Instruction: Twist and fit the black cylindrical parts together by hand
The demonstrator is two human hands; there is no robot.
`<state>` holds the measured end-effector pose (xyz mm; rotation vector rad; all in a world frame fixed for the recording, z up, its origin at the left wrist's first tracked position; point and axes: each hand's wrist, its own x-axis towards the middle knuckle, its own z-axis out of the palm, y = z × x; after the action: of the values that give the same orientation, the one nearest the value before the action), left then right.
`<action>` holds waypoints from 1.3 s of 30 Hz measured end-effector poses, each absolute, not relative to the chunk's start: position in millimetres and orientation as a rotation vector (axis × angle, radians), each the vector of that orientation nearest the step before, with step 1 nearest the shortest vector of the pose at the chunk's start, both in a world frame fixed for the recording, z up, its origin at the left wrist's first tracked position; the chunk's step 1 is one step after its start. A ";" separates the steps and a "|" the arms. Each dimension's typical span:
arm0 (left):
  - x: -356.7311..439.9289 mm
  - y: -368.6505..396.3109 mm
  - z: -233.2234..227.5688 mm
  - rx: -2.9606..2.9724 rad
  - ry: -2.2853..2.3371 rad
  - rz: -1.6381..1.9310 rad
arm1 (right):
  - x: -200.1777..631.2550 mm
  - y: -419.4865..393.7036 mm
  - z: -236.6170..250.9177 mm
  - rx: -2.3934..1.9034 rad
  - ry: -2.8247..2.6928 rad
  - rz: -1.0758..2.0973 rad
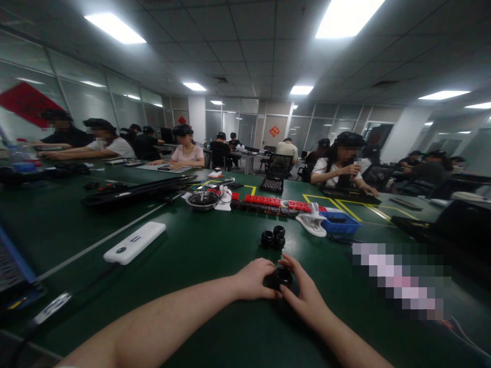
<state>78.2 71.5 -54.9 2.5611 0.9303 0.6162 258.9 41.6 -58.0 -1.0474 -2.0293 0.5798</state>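
One black ring (pixel 283 277) is at the lower centre of the frame, just above the green table (pixel 207 327), between both hands. The left hand (pixel 255 280) has its fingers curled against the ring's left side; the right hand (pixel 305 286) has its thumb and fingers clamped on its near and far edges. Just above, near centre, stands a cluster of black wheels (pixel 279 240). Farther up lie a red strip (pixel 264 200) and, right of it, a blue bin (pixel 341 224). A white box (pixel 135 243) lies at left; a co-worker (pixel 343 168) sits at upper right.
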 end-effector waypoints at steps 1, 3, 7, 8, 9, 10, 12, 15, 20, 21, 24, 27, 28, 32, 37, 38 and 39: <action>78.2 71.7 -55.1 2.563 0.925 0.620 | 259.1 42.0 -58.4 -1.062 -2.021 0.576; 78.6 72.2 -55.7 2.567 0.919 0.622 | 259.0 42.9 -59.1 -1.083 -2.012 0.575; 79.2 73.9 -57.4 2.583 0.914 0.621 | 257.6 43.6 -59.4 -1.105 -2.028 0.551; 79.3 74.1 -57.8 2.587 0.912 0.621 | 257.0 43.5 -59.1 -1.114 -2.028 0.535; 79.3 74.3 -58.0 2.588 0.913 0.621 | 256.4 43.4 -58.9 -1.124 -2.022 0.517; 79.2 74.3 -58.1 2.588 0.914 0.617 | 255.9 43.4 -58.7 -1.136 -2.012 0.502; 79.2 73.9 -57.8 2.583 0.921 0.610 | 255.2 43.4 -58.6 -1.154 -1.985 0.485; 79.3 73.2 -56.7 2.578 0.935 0.603 | 255.6 43.7 -59.3 -1.130 -1.976 0.494; 79.2 72.8 -55.6 2.592 0.918 0.626 | 258.7 42.9 -58.8 -1.016 -1.995 0.565; 79.0 72.8 -55.5 2.591 0.919 0.623 | 259.1 42.5 -58.3 -1.011 -2.001 0.579; 78.4 72.9 -55.4 2.583 0.927 0.599 | 258.5 41.5 -56.9 -1.061 -2.025 0.587; 78.0 73.0 -55.6 2.575 0.935 0.588 | 256.1 41.5 -56.1 -1.151 -2.007 0.555; 77.9 73.0 -55.7 2.572 0.939 0.587 | 255.3 41.7 -55.9 -1.172 -1.994 0.544; 78.3 72.9 -56.5 2.566 0.939 0.593 | 254.3 42.0 -55.7 -1.181 -1.975 0.546; 78.9 73.7 -58.5 2.594 0.895 0.640 | 256.8 40.7 -56.0 -1.082 -2.027 0.591; 78.9 74.0 -58.9 2.597 0.887 0.647 | 257.2 40.7 -56.0 -1.090 -2.029 0.584; 78.8 74.3 -59.4 2.598 0.883 0.652 | 257.5 40.8 -56.1 -1.108 -2.026 0.571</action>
<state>78.8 74.3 -59.4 2.5978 0.8833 0.6520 257.5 40.8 -56.1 -1.1078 -2.0260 0.5709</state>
